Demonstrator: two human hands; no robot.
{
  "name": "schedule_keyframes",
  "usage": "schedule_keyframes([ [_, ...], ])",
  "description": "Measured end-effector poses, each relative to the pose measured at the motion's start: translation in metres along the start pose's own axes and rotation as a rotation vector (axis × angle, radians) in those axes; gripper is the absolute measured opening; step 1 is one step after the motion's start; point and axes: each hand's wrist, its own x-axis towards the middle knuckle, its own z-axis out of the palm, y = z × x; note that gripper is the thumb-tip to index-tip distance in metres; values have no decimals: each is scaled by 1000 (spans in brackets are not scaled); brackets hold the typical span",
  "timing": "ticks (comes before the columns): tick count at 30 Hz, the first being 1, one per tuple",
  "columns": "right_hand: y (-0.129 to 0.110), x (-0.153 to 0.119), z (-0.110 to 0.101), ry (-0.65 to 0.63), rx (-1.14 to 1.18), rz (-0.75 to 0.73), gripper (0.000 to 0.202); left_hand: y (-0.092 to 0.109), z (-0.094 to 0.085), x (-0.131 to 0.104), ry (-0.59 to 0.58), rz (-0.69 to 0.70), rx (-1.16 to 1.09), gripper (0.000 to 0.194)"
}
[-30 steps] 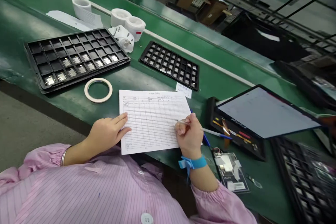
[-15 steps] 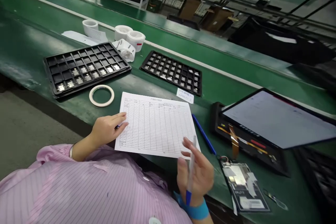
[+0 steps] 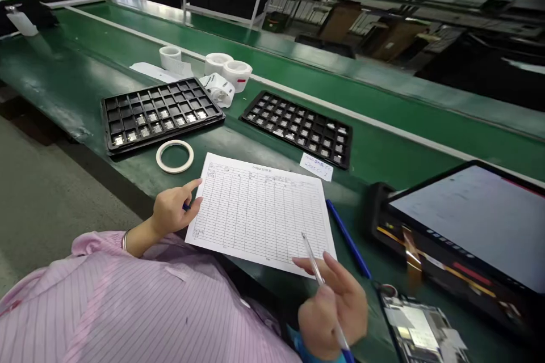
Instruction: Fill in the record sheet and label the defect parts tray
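A printed form with a grid of rows [image 3: 259, 210] lies on the green bench in front of me. My left hand [image 3: 175, 210] rests at the sheet's left edge, thumb and index finger on the paper, with a dark blue object, perhaps a pen cap, held in the curled fingers. Over the lower right corner, my right hand [image 3: 334, 306] holds a clear pen [image 3: 314, 259] with a blue end, its tip pointing up and left above the grid. A blue pen [image 3: 348, 238] lies right of the sheet.
Two black trays of small metal parts [image 3: 159, 116] [image 3: 298, 127] stand behind the form, near white rolls [image 3: 237, 75], a tape ring [image 3: 174, 156] and a handwritten label [image 3: 316, 167]. A screen [image 3: 477, 215] and an opened device [image 3: 421, 332] are at the right.
The view has shifted, moving the bench items rightward in the picture. The pen in my right hand has tilted from nearly upright to leaning left, its tip now over the form.
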Motion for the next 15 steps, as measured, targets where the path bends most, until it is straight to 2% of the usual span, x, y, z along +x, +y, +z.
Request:
schedule_keyframes([
  [4, -9, 7, 2, -4, 65, 81, 35, -2, 3, -1, 13, 0, 3, 47],
  [7, -10, 8, 1, -2, 49, 74, 35, -3, 3, -3, 24, 8, -6, 52],
  [11, -7, 6, -2, -60, -18, 45, 35, -2, 4, -6, 58, 9, -20, 60],
  [15, -9, 1, -4, -47, -11, 71, 32, 0, 3, -8, 97, 17, -58, 63],
])
